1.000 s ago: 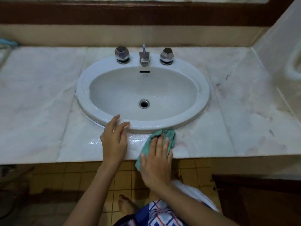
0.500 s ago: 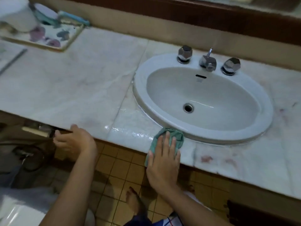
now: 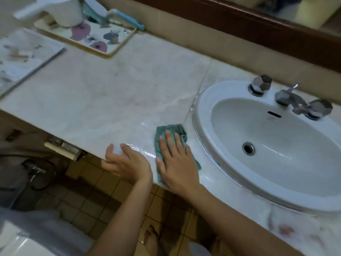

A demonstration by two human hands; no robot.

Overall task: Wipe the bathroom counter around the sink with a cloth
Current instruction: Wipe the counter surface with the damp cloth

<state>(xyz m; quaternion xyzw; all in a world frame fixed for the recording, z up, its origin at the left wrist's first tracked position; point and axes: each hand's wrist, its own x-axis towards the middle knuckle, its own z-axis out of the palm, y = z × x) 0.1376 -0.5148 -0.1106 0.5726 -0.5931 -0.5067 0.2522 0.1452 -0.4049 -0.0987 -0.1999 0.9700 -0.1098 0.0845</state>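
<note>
A green cloth (image 3: 173, 130) lies flat on the pale marble counter (image 3: 114, 93), just left of the white oval sink (image 3: 203, 108). My right hand (image 3: 175, 159) presses flat on the cloth, fingers spread and pointing away from me. Part of the cloth sticks out beyond the fingertips and at the palm's right side. My left hand (image 3: 127, 161) hovers at the counter's front edge, left of the cloth, fingers apart and holding nothing. A wet shiny streak runs between the two hands.
Chrome taps (image 3: 260, 85) and a spout (image 3: 289, 98) stand behind the basin. A flowered tray (image 3: 103, 43) with a white container (image 3: 62, 12) sits at the far left back. A flat printed sheet (image 3: 22, 58) lies at the left. Tiled floor and my foot show below.
My right hand has slid the cloth leftward from the sink's front rim to the counter left of the basin. My left hand has come up from below the edge beside it. The view swung left.
</note>
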